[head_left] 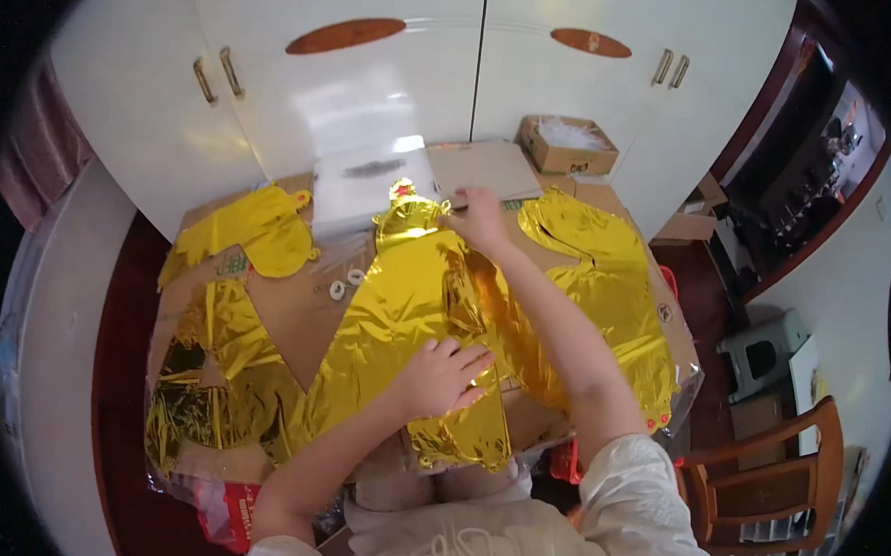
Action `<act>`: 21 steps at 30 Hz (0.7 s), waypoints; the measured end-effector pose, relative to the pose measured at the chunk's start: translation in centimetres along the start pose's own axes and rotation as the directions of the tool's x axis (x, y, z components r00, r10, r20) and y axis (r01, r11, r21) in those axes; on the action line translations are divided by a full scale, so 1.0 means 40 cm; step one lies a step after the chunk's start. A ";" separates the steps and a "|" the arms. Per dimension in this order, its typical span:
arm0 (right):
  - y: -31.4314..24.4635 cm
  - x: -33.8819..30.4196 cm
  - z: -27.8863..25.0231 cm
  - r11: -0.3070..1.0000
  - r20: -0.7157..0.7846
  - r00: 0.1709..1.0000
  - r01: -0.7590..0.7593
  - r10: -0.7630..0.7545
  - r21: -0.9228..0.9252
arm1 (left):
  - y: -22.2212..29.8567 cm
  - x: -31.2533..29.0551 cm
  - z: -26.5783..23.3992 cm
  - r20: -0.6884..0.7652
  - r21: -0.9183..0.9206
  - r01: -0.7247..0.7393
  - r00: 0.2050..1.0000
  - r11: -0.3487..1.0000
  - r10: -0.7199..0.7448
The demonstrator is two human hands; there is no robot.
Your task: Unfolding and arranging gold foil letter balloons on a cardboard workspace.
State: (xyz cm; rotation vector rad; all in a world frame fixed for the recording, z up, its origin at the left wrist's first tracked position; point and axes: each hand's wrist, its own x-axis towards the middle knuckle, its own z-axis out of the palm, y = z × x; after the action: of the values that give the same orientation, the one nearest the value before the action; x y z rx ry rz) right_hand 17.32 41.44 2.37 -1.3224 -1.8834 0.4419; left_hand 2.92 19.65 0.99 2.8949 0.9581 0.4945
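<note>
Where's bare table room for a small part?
Free: cardboard wedge between central foil and lower-left foil, below white rings; back cardboard panel between white stack and open box. Crowded: right side, under right foil; centre, under left hand.

The view looks from the wearer's head steeply down and forward, across the table (300, 316) to the white cupboard (424, 78). It sits close above the left hand (443, 379), farther from the right hand (480, 220), and reaches (edges bending) from curtain (49, 132) at left to chair (828, 449) at right.
</note>
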 end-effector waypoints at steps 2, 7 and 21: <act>-0.045 -0.080 -0.049 0.949 -0.217 0.925 0.301 -0.313 -0.090 | -0.002 -0.003 0.008 -0.009 -0.001 0.004 1.000 1.000 -0.004; -0.144 -0.422 -0.250 0.850 0.291 0.832 0.517 -0.473 -0.097 | -0.003 -0.005 0.008 -0.062 -0.004 -0.005 0.998 1.000 0.004; -0.071 -0.613 -0.247 0.873 0.375 0.867 0.430 -0.327 -0.231 | 0.001 0.000 0.005 -0.049 -0.037 0.017 0.999 0.999 -0.019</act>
State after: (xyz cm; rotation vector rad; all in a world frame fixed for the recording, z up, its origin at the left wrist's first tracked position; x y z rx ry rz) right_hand 26.84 16.66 0.86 -1.0627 -2.5130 0.1650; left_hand 3.01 19.61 0.79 2.8521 0.9701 0.5780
